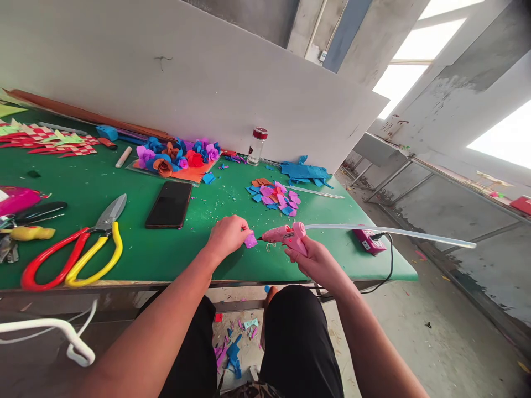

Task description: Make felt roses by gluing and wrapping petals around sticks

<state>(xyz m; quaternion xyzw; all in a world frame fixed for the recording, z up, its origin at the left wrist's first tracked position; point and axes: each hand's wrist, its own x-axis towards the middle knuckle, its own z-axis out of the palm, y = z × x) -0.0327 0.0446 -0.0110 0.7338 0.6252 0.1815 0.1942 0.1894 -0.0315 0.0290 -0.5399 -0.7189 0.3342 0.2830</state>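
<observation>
My left hand (pixel 228 235) pinches a small purple paper piece (pixel 251 240) above the front of the green table. In my right hand (pixel 317 258) is a pink glue gun (pixel 286 236), its fingers wrapped round the handle. The gun's dark nozzle points left, close to the paper's right edge; whether they touch I cannot tell. A long clear glue stick (pixel 390 229) juts out of the gun's back to the right. Just beyond my hands lies a pile of cut petals (pixel 276 196) in pink, blue and orange paper.
Red-and-yellow-handled scissors (pixel 99 237) and a black phone (pixel 169 204) lie to the left. Finished paper flowers (pixel 178 157) rest at the back, beside a red-lidded jar (pixel 257 146). A pink power strip (pixel 369 241) with a black cord sits near the table's right edge.
</observation>
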